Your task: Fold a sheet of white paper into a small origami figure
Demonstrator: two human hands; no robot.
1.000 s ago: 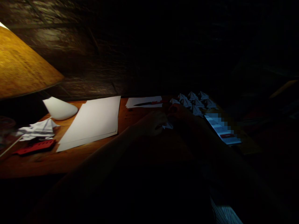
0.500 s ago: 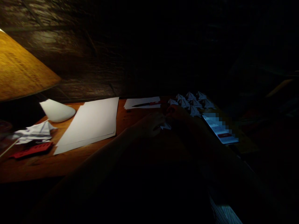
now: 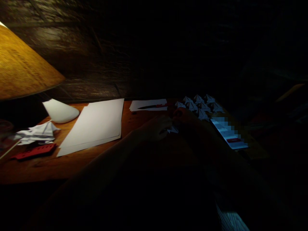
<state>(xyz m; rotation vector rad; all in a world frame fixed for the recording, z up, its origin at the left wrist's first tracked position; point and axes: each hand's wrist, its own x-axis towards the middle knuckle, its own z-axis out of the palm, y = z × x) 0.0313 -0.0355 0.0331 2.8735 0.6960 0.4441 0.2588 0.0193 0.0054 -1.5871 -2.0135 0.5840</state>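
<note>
The scene is very dark. My left hand point(image 3: 155, 128) and my right hand point(image 3: 184, 117) meet over a small folded white paper piece point(image 3: 172, 129) on the wooden table point(image 3: 134, 120). Both hands have their fingers curled and pinched on that piece. Just beyond my right hand lie several small folded paper shapes point(image 3: 199, 104) in a cluster.
A stack of white sheets point(image 3: 96, 125) lies left of centre, with a knife point(image 3: 151, 106) on another sheet behind. A lit phone point(image 3: 228, 133) rests at right. At left are a lampshade point(image 3: 21, 67), a white cone point(image 3: 60, 111), crumpled paper point(image 3: 38, 133) and a red ruler point(image 3: 35, 151).
The hands stay together on the small paper piece with only slight finger movement. The view has shifted a little.
</note>
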